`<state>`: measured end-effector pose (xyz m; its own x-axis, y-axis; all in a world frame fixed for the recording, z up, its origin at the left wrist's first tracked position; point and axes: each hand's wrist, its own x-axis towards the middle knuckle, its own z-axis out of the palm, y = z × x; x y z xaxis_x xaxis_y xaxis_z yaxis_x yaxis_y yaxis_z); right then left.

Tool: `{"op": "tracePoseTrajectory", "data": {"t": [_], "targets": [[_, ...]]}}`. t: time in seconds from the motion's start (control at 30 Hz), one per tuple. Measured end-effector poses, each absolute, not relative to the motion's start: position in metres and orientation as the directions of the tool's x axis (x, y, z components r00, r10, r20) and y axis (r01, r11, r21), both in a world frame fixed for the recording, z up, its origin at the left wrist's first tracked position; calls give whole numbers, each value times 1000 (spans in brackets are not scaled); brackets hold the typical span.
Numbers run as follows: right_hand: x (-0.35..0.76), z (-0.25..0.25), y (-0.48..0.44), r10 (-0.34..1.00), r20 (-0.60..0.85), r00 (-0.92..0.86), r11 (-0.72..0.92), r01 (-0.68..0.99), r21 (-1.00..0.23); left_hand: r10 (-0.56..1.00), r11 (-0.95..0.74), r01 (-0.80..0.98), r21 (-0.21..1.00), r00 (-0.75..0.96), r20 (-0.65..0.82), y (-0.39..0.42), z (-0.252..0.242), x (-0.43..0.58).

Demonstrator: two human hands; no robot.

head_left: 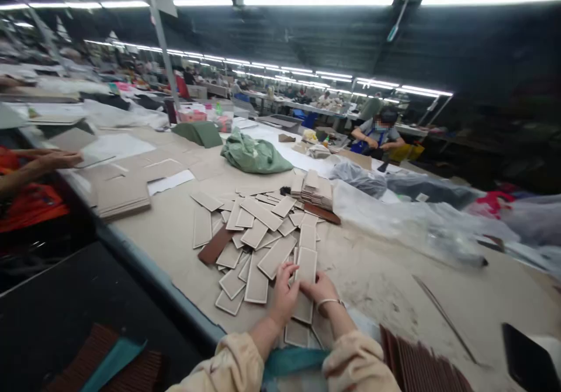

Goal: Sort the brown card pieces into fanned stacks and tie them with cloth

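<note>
Both my hands hold a small rectangular beige panel (307, 262) with a pale border, above the near side of a loose pile. My left hand (284, 292) pinches its left edge. My right hand (322, 291), with a bracelet at the wrist, grips its lower right corner. Similar beige panels (258, 234) lie scattered and overlapping beyond and beneath my hands. Among them a brown strip (215, 245) shows its darker side. At the pile's far end stands a neat stack of panels (318, 188), with another brown piece (322, 213) beside it.
Stacked beige sheets (123, 196) and a co-worker's hand (61, 159) are at the left. Beyond the pile lies a green bag (254, 152). Clear plastic sheeting (394, 222), a thin rod (445, 316), a dark phone-like slab (528, 357) and brown ridged pieces (421, 363) lie on the right.
</note>
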<state>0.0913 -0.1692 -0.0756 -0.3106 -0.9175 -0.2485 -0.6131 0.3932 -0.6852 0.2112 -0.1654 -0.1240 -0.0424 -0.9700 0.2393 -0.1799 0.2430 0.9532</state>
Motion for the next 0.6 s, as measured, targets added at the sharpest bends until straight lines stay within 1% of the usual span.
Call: {"op": "tracePoseTrajectory", "data": {"t": [0.1, 0.17, 0.27, 0.37, 0.43, 0.47, 0.53, 0.6], "targets": [[96, -72, -169, -936, -225, -271, 342, -544, -766, -962, 271, -86, 959, -61, 267, -162, -122, 211], [95, -68, -168, -943, -208, -261, 318, -516, -795, -959, 277, -25, 961, -74, 274, -159, -119, 211], [80, -59, -164, -937, -199, -286, 326, -520, -790, -974, 213, 33, 976, -68, 215, -156, -104, 209], [55, -42, -161, -922, -173, -347, 354, -570, -742, -983, 138, 33, 990, -116, 141, -165, -81, 201], [40, -24, -160, -907, -137, -399, 384, -648, -658, -987, 83, 38, 996, -138, 88, -180, -70, 190], [35, -14, -159, -902, -119, -415, 401, -705, -585, -989, 58, 46, 997, -132, 63, -189, -67, 183], [30, 6, -156, -901, -96, -422, 424, -816, -392, -996, 10, 69, 998, -86, 16, -206, -70, 169], [28, 24, -151, -902, -97, -421, 432, -877, -210, -999, -23, 88, 996, -32, -21, -220, -81, 158]]}}
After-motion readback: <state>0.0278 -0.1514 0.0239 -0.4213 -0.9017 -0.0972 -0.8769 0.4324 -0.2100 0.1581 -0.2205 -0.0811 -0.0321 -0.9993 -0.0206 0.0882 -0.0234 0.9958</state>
